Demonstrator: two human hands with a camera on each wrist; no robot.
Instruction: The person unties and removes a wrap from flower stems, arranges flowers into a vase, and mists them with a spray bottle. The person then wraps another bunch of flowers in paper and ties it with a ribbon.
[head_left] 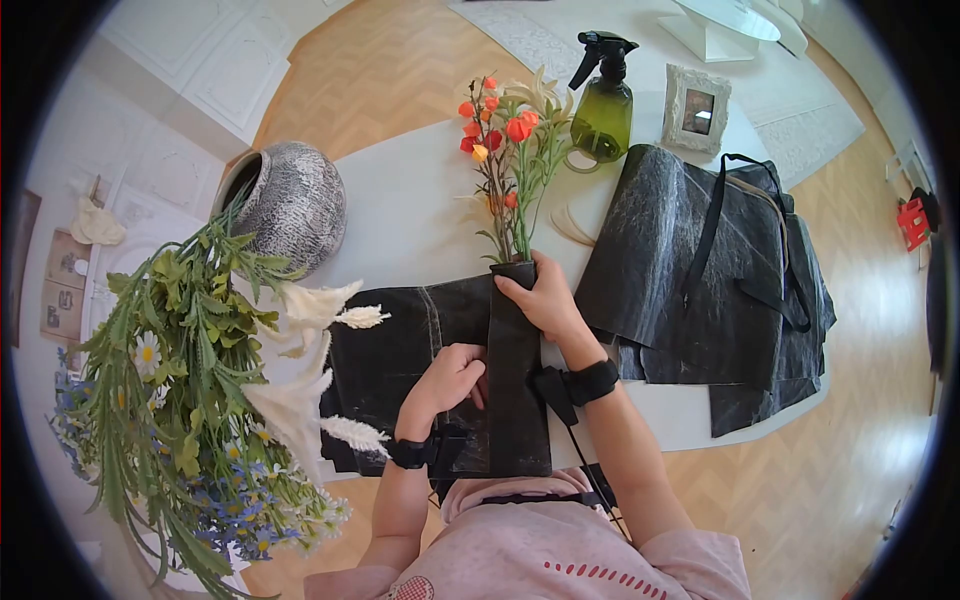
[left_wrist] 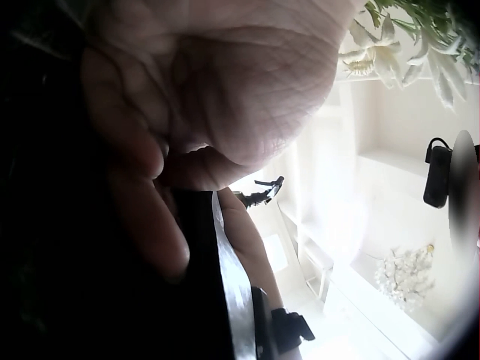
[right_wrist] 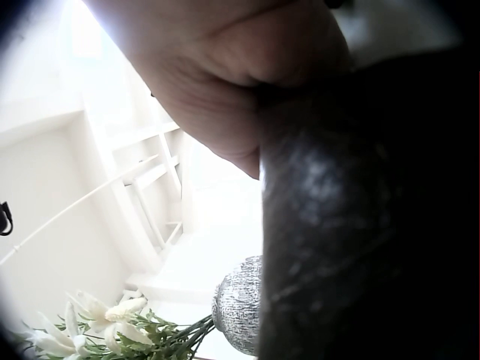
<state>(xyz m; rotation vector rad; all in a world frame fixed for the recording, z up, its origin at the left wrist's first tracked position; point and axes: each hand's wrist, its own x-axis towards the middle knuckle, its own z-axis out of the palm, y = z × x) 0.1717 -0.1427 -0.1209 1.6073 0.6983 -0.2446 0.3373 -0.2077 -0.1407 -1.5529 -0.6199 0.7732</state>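
A black leather-like roll [head_left: 517, 385] lies on a flat black sheet [head_left: 380, 325] with a pale seam line. Red and orange flowers [head_left: 515, 150] on green stems stick out of the roll's far end. Around that end my right hand [head_left: 545, 300] grips, thumb across the top and the other fingers mostly hidden. My left hand [head_left: 445, 382] rests on the sheet beside the roll, its loosely bent fingers touching near the roll's left edge. In the left wrist view the palm faces the camera and two fingers [left_wrist: 150, 217] lie against dark material.
A textured grey vase [head_left: 295, 200] lies on its side at left, with a large bunch of flowers [head_left: 190, 380] spilling out. A green spray bottle [head_left: 603, 100] and picture frame [head_left: 695, 110] stand at the back. Black material with straps [head_left: 690, 270] covers the white table's [head_left: 400, 180] right side.
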